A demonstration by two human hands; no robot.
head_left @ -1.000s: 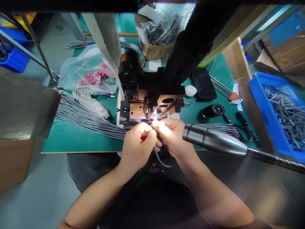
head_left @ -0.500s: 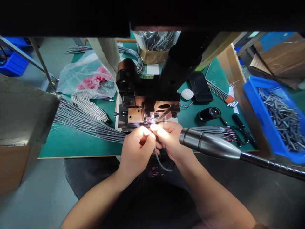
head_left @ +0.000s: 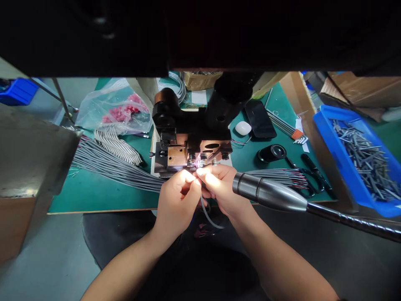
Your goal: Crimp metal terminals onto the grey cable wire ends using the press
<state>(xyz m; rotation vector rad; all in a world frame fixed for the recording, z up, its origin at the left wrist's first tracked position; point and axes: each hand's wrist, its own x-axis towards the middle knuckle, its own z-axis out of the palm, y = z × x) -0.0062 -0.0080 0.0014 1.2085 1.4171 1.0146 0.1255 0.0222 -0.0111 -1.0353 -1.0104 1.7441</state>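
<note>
My left hand (head_left: 179,196) and my right hand (head_left: 221,186) meet in front of a dark press machine (head_left: 191,125), their thumbs and fingers pinched together. Between them runs a grey cable (head_left: 208,217), which curves down below my fingers. Its upper end points at the brightly lit crimping die (head_left: 198,161); my fingertips cover most of that end, and I cannot tell whether it touches the die. A bundle of grey cables (head_left: 122,173) lies on the bench left of my left hand. More grey cables (head_left: 275,176) with reddish ends lie right of my right hand.
A metal gooseneck lamp (head_left: 275,194) reaches in from the right, close to my right wrist. Scissors (head_left: 313,184), a black cylinder (head_left: 272,153) and a phone (head_left: 260,119) lie on the right. A blue bin (head_left: 326,125) holds short grey pieces. A plastic bag (head_left: 94,108) contains pink parts.
The camera view has tilted up slightly, so the scene sits lower and the dark machine top covers more. Both hands keep their pinch on the cable at the die.
</note>
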